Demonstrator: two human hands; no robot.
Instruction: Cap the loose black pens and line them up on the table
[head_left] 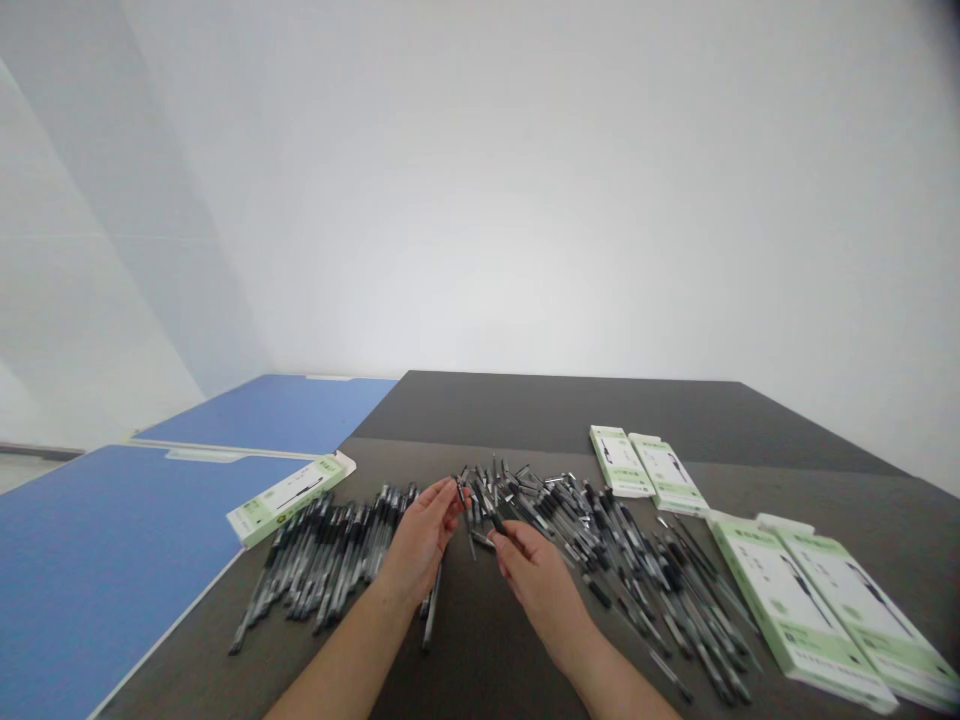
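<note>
My left hand (426, 537) is closed in a pinch on a thin dark pen part near the middle of the dark table. Just to its right, my right hand (534, 580) pinches a dark pen piece (496, 521) between thumb and fingers. The two hands are close but apart. Left of my left hand lies a row of capped pens (330, 560), side by side. A loose pile of pens and pen parts (622, 550) spreads behind and right of my right hand. A pen (431, 612) lies under my left wrist.
A white and green box (289, 497) lies at the left, beside the row of pens. Two similar boxes (621, 462) sit at the back right, and two larger-looking ones (802, 610) at the right. Blue panels (150, 560) adjoin the dark table (480, 660) on the left.
</note>
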